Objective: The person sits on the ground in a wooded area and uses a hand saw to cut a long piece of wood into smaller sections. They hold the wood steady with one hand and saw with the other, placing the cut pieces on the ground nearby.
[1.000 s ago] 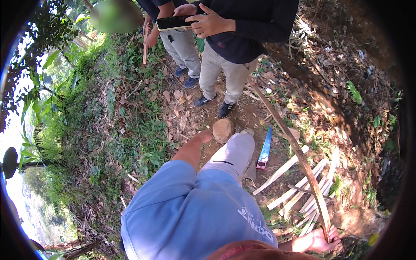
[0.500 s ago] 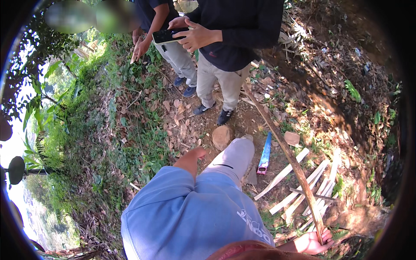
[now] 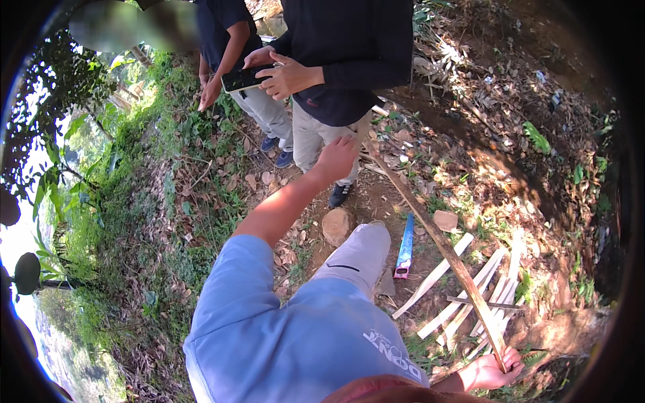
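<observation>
A long wooden pole [image 3: 437, 235] slants from the lower right up toward the person in front of me. My right hand [image 3: 494, 371] is closed around its near end. My left hand [image 3: 338, 158] is stretched forward on a bare forearm, just left of the pole's far end and apart from it. Its fingers look curled, and I see nothing in them. Below the pole, a handsaw [image 3: 404, 248] with a blue blade cover and pink handle lies on the ground. Several pale wooden strips [image 3: 433, 275] are spread beneath and beside the pole.
Close in front stands a person in a dark top [image 3: 349, 60], holding a phone [image 3: 243, 79]. Another person [image 3: 232, 54] stands behind, to the left. A cut stump [image 3: 337, 226] sits by my leg. A flat brownish block [image 3: 445, 220] lies beside the pole. Green plants cover the left slope.
My left arm has swung forward and up from beside my leg toward the pole's far end. My right hand keeps its hold on the pole. The view has shifted slightly.
</observation>
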{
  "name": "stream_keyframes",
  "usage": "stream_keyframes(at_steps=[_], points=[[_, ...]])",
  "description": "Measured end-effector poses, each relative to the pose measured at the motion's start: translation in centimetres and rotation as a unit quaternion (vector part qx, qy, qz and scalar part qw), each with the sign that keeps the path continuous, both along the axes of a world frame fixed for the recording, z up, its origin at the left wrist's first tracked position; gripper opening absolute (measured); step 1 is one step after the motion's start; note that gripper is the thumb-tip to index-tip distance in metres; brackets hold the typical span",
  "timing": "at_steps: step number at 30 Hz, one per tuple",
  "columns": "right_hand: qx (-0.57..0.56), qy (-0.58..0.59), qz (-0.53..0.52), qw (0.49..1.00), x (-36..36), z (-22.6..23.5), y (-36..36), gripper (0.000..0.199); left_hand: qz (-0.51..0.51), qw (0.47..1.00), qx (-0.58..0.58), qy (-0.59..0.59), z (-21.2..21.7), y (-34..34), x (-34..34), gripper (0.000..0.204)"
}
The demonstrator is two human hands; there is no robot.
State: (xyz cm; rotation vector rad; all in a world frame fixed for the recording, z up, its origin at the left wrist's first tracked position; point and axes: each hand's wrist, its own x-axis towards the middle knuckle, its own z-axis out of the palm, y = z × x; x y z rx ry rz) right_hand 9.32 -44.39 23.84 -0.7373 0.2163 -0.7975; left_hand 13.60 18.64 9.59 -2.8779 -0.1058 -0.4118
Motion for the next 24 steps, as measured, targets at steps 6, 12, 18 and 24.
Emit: stream_keyframes(at_steps=[6, 12, 18, 24], points=[[-0.016, -0.023, 0.028, 0.999, -0.7, -2.8, -2.5, 0.042, -0.041, 0.982, 0.169, 0.076, 5.4, 1.5, 10.6, 0.047], [-0.003, -0.035, 0.044, 0.998, -3.1, -3.2, -1.3, 0.039, 0.109, 0.953, 0.227, 0.167, 1.4, 7.0, 12.6, 0.06], [-0.011, -0.069, 0.072, 0.995, -5.0, -3.7, -0.9, 0.033, 0.096, 0.951, 0.24, 0.169, 2.8, 8.9, 9.3, 0.068], [0.008, 0.025, 0.035, 0.999, -5.4, -4.7, -3.3, 0.026, 0.19, 0.929, 0.222, 0.226, 3.9, 9.7, 8.6, 0.077]])
